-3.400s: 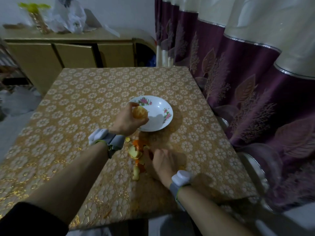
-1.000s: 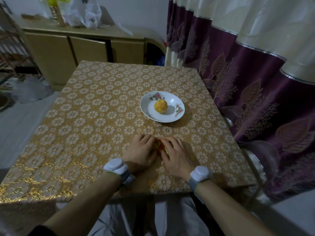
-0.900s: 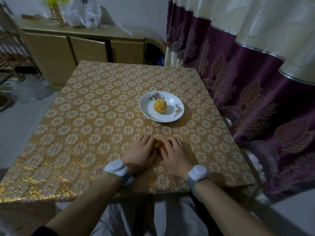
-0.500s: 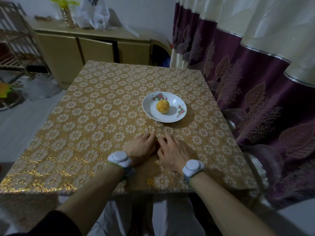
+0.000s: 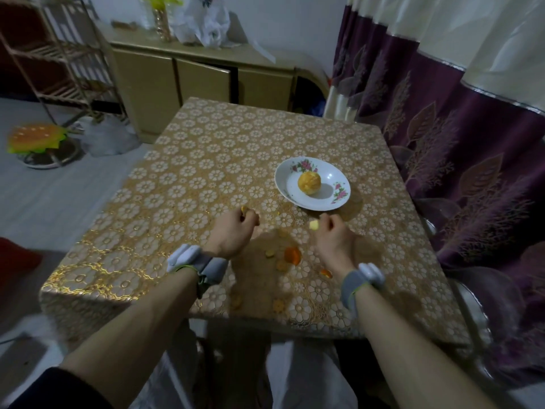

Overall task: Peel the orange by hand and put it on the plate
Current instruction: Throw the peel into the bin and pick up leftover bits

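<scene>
- Peeled orange [image 5: 309, 183] in plate [image 5: 283, 184], nr table's [image 5: 206, 160] right edge.
- L hand [image 5: 233, 233] curled on peel bit [image 5: 243, 208], mostly hidden; R hand [image 5: 333, 240] pinches pale peel chunk [image 5: 314, 225].
- Scraps [image 5: 292, 255] betw. wrists, nr front edge.

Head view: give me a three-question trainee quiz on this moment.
1. True or false: the peeled orange lies on the plate.
2. What does the right hand pinch? A a pale peel piece; B a knife; C a spoon.
3. Fill in: loose peel scraps lie on the ____.
Key: 1 true; 2 A; 3 table.
</scene>
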A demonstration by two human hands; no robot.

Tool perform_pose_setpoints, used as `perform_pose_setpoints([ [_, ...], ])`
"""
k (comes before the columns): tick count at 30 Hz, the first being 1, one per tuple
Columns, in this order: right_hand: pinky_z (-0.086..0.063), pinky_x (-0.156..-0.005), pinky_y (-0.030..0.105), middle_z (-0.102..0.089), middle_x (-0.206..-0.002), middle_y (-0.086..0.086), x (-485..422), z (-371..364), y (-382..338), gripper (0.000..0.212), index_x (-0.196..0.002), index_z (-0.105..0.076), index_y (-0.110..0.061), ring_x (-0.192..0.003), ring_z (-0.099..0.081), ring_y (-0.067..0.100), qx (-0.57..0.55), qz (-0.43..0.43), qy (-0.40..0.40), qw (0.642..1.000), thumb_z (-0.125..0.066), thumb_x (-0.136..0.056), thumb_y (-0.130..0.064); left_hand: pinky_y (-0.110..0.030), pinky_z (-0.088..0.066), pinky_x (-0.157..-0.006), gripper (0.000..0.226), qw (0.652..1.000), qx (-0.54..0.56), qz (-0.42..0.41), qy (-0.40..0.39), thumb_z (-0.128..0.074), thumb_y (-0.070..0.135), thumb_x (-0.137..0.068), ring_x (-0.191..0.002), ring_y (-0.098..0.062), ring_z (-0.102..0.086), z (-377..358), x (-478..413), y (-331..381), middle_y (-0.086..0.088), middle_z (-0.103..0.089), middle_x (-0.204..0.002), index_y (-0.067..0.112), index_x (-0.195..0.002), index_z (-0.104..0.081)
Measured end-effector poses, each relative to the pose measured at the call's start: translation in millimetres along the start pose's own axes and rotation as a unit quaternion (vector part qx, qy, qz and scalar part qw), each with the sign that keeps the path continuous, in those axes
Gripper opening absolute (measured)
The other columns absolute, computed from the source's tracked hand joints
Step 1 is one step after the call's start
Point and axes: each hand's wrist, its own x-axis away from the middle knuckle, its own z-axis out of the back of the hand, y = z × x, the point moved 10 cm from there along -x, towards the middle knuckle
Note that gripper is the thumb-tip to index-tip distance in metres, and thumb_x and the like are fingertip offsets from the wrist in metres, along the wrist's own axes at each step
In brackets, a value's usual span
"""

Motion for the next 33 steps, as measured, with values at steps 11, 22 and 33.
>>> perform_pose_setpoints([
  [11, -0.024, -0.039, 0.024, -0.037, -0.061, 0.001, 35.3, -128.3, -111.7, 0.026, -0.074, -0.045, -0.018, -0.048, -0.029, 0.014, -0.334, -0.124, -0.195, 0.914, -0.049, -0.098, -0.025, -0.022, -0.026, -0.043, 0.025, 0.93, 0.338, 0.137, 0.032, -0.05, 0.028, -0.098, -0.043, -0.014, -0.038, 108.9, -2.7, -99.7, 0.0, -0.042, -0.058, 0.012, -0.079, -0.056],
  [22, -0.018, -0.029, 0.017, -0.034, -0.055, -0.005, 104.2, -299.2, -247.4, 0.026, -0.078, -0.049, -0.016, -0.039, -0.025, 0.006, -0.47, -0.219, -0.393, 0.759, -0.047, -0.101, -0.027, -0.018, -0.018, -0.033, 0.033, 0.845, 0.493, 0.193, 0.079, -0.047, 0.024, -0.098, -0.037, -0.01, -0.03, 229.5, -10.9, -229.5, 0.006, -0.035, -0.048, 0.015, -0.065, -0.046],
  [33, -0.034, -0.066, 0.032, -0.062, -0.074, 0.009, 68.3, -441.7, -390.7, 0.038, -0.066, -0.056, -0.014, -0.081, -0.057, 0.03, 0.127, 0.315, -0.314, 0.887, -0.048, -0.094, -0.038, -0.015, -0.03, -0.038, 0.025, 0.884, 0.321, 0.299, 0.159, -0.053, 0.02, -0.089, -0.04, -0.017, -0.041, 297.9, -74.0, -395.0, -0.01, -0.069, -0.066, 0.009, -0.067, -0.059],
])
